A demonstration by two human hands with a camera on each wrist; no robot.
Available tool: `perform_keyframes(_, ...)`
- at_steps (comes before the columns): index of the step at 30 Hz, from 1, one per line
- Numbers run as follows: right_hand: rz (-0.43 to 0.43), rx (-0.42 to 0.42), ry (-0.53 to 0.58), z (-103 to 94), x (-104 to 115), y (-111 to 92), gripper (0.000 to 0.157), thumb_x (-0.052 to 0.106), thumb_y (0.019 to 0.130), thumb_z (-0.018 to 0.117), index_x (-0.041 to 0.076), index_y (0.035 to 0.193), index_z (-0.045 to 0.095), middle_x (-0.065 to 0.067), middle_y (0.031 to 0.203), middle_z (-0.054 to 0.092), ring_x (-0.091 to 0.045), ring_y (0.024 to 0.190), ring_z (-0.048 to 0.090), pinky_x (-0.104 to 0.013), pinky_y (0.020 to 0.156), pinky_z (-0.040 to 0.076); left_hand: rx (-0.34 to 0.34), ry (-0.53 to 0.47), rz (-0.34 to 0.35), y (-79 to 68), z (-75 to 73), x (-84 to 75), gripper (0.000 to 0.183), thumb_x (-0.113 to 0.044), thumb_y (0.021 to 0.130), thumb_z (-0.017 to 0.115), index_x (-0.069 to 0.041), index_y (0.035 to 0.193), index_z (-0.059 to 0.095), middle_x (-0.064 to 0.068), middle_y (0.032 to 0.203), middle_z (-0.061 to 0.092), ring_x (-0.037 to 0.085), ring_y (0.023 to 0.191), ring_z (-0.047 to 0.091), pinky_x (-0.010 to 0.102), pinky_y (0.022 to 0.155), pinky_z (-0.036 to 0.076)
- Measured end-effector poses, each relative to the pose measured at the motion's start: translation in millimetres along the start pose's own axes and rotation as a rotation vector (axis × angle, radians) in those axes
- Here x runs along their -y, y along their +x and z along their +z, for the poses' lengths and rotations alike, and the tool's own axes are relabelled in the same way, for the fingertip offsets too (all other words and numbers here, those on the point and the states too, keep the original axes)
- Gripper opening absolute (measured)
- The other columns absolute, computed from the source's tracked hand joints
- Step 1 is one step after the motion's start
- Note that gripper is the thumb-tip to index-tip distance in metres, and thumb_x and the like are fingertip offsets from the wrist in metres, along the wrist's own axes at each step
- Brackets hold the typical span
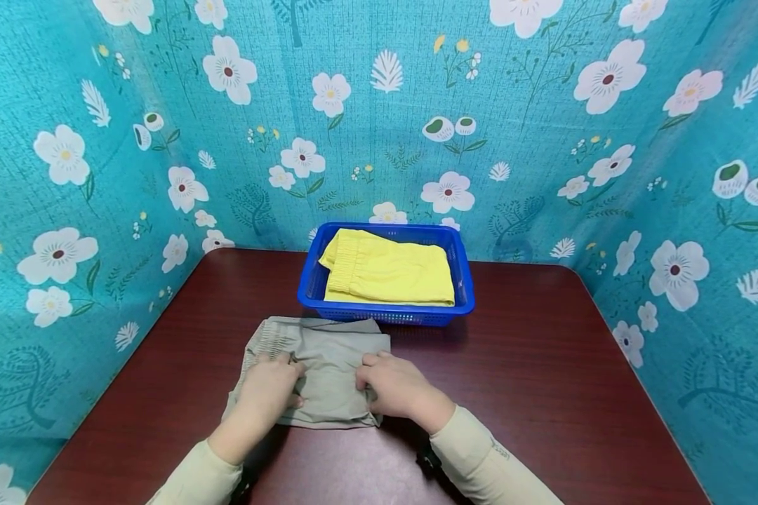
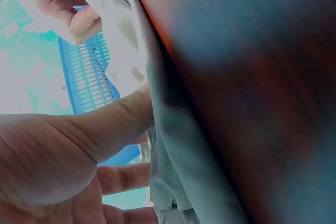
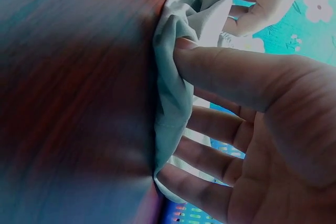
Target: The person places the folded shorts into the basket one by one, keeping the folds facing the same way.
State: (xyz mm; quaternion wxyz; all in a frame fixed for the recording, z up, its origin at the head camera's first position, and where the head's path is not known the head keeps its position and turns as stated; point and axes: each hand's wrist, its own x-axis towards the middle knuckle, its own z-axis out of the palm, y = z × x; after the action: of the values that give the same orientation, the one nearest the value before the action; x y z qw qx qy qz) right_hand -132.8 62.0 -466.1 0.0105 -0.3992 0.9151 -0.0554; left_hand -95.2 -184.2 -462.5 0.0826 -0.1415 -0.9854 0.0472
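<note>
Folded grey pants (image 1: 331, 382) with a gathered elastic waistband at the left lie wrinkled on the table. On their left part, by the waistband, rests my left hand (image 1: 269, 386), its thumb and fingertips touching the cloth. My right hand (image 1: 396, 384) touches the right end. In the right wrist view, the right thumb (image 3: 226, 72) presses on the bunched grey cloth (image 3: 176, 93) and the fingers lie fairly straight against it. The left wrist view shows the left thumb (image 2: 115, 121) meeting the cloth, with its tip hidden.
Behind the pants stands a blue plastic basket (image 1: 388, 315) with folded yellow pants (image 1: 391, 270) in it. The dark red-brown table (image 1: 518, 372) has a floral turquoise curtain (image 1: 379, 140) along its back and sides.
</note>
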Motion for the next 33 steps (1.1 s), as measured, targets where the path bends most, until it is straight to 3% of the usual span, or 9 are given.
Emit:
perform_keyframes(6, -0.001, -0.001, 0.007, -0.3, -4.8, -6.7, 0.027, 0.030, 0.067, 0.083, 0.029, 0.089, 0.067, 0.014, 0.090, 0.053, -0.012, 0.087, 0.050, -0.026, 0.067, 0.047, 0.008, -0.011, -0.002, 1.8, 0.5, -6.7, 0.048, -0.046, 0.054, 0.087, -0.024, 0.093, 0.071, 0.009, 0.094, 0.063, 0.035, 0.074, 0.054, 0.043, 0.052, 0.049)
perform_keyframes(18, 0.013, 0.001, 0.040, -2.1, -14.0, -22.9, 0.026, 0.030, 0.069, 0.082, 0.028, 0.090, 0.066, 0.014, 0.091, 0.053, -0.011, 0.091, 0.052, -0.027, 0.068, 0.048, -0.049, -0.007, 0.058, 4.3, 3.2, -14.6, 0.048, -0.049, 0.052, 0.086, -0.024, 0.089, 0.069, 0.007, 0.088, 0.063, 0.031, 0.069, 0.052, 0.039, 0.053, 0.046)
perform_keyframes(25, 0.012, 0.001, 0.046, -1.5, -19.8, -29.3, 0.027, 0.030, 0.070, 0.082, 0.027, 0.091, 0.066, 0.013, 0.095, 0.054, -0.012, 0.094, 0.053, -0.028, 0.071, 0.050, -0.042, -0.024, 0.051, 7.1, 3.2, -22.2, 0.051, -0.050, 0.052, 0.086, -0.024, 0.093, 0.071, 0.009, 0.093, 0.064, 0.032, 0.072, 0.053, 0.041, 0.053, 0.049)
perform_keyframes(33, 0.019, -0.005, 0.058, -5.1, -26.3, -38.4, 0.027, 0.029, 0.070, 0.083, 0.026, 0.090, 0.065, 0.013, 0.094, 0.053, -0.013, 0.094, 0.052, -0.029, 0.071, 0.049, -0.046, -0.017, 0.029, 10.2, 2.8, -35.0, 0.047, -0.049, 0.050, 0.087, -0.024, 0.086, 0.069, 0.008, 0.088, 0.062, 0.032, 0.071, 0.053, 0.040, 0.049, 0.049)
